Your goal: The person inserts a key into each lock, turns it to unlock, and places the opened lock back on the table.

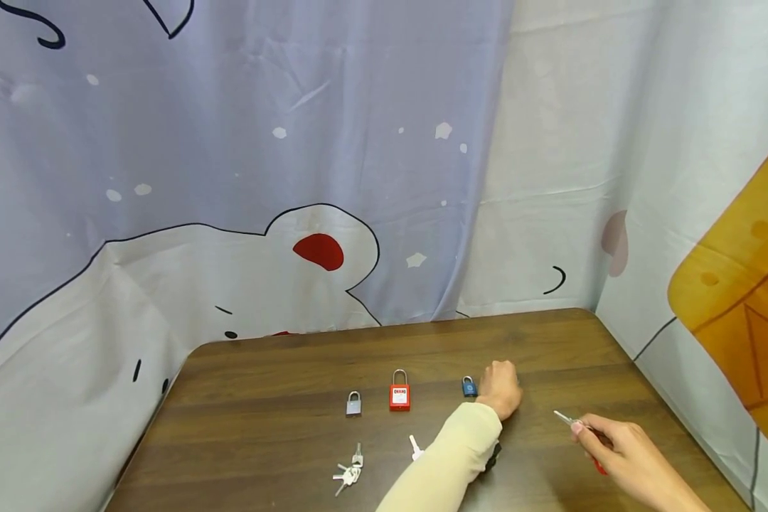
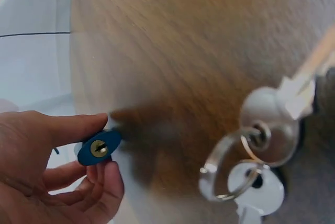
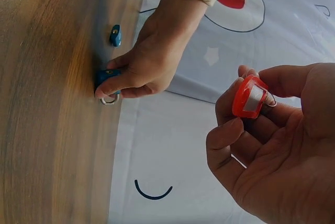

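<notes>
Blue padlock (image 2: 111,143) (keyhole (image 2: 99,148) visible) is gripped by the left hand (image 1: 500,387).

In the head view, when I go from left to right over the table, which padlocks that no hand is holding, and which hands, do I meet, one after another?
Silver padlock → red padlock → blue padlock → left hand → right hand.

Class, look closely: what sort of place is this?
Possibly an indoor tabletop work corner: a wood-grained table, cartoon-printed cloth hanging behind it, and padlocks and keys laid out.
</notes>
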`<state>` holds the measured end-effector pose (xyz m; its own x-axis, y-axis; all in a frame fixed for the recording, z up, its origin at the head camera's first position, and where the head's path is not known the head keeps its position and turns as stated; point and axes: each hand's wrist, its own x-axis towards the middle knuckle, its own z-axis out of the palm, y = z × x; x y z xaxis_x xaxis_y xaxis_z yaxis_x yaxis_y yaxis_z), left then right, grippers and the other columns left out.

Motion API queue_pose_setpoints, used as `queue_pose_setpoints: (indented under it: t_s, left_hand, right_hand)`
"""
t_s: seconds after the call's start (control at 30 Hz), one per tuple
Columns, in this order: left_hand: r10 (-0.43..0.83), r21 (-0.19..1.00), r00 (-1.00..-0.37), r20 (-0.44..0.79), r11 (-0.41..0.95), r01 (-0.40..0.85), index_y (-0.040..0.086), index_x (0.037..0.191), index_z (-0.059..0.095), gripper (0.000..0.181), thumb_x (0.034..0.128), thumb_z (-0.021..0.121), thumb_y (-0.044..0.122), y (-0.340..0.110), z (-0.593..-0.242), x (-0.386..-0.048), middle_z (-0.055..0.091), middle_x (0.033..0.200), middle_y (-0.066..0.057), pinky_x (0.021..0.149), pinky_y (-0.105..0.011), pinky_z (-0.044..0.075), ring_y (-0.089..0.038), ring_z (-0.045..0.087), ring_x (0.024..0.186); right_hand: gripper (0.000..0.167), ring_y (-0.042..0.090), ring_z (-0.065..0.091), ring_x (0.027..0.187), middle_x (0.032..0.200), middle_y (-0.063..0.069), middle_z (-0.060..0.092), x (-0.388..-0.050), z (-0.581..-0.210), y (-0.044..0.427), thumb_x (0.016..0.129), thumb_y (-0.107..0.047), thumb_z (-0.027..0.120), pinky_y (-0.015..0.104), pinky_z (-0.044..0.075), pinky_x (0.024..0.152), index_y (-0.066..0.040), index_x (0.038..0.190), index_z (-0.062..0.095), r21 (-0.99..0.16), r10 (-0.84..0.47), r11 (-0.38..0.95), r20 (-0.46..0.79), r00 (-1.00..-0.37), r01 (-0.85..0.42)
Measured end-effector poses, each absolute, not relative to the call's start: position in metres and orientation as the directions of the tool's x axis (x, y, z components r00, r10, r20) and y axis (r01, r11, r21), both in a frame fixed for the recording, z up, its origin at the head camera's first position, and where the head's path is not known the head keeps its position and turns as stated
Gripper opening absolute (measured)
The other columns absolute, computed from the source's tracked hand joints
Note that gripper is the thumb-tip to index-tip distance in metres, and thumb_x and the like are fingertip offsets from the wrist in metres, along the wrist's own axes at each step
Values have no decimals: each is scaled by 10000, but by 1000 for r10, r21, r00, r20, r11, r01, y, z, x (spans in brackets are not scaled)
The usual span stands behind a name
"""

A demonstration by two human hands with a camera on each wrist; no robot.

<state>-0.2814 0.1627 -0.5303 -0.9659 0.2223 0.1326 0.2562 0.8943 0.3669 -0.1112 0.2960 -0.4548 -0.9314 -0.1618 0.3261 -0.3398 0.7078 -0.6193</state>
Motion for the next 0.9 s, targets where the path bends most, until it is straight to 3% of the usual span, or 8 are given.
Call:
queue_pose_setpoints:
  t_s: [0.23, 0.5, 0.63, 0.77, 0.9]
  left_hand:
    - [251, 331, -961, 115, 902, 276, 169, 737, 724, 47, 775, 749, 181, 162, -525, -277, 752, 871, -1, 605, -287, 544, -155, 712, 777]
    - [272, 427, -960, 65, 862, 273, 141, 658, 634, 156, 716, 777, 160, 156, -511, -277, 723, 829, -34, 617, -285, 534, -168, 685, 753]
    - [293, 484, -955, 48, 829, 279, 133, 599, 601, 237, 717, 798, 191, 150, -500, -275, 653, 703, -12, 578, -243, 482, -139, 595, 652]
    - [343, 539, -937, 66, 778, 323, 112, 563, 645, 248, 743, 796, 189, 141, -488, -271, 592, 586, 40, 525, -176, 400, -96, 492, 577]
    - [365, 605, -928, 68, 725, 329, 128, 647, 731, 164, 762, 810, 214, 133, -477, -267, 644, 623, 86, 599, -129, 402, -49, 506, 636]
  right_hand:
    - [193, -48, 365, 483, 563, -186, 410, -108, -454, 296, 987, -78, 556, 201, 340, 453, -191, 855, 641, -617, -166, 703, 339, -926, -352]
    - [231, -54, 366, 482, 555, -198, 401, -108, -448, 296, 967, -58, 582, 194, 326, 459, -238, 830, 630, -578, -167, 717, 401, -901, -390]
    - [242, -56, 357, 483, 551, -201, 396, -108, -446, 294, 960, -51, 590, 189, 323, 457, -250, 829, 628, -567, -169, 721, 414, -895, -398]
    - [247, -58, 341, 484, 547, -200, 383, -108, -444, 294, 956, -52, 598, 181, 312, 452, -261, 827, 620, -555, -168, 728, 424, -890, -402]
    - [254, -60, 333, 486, 542, -205, 373, -107, -441, 293, 950, -59, 610, 171, 297, 451, -275, 817, 615, -538, -158, 741, 442, -883, -402]
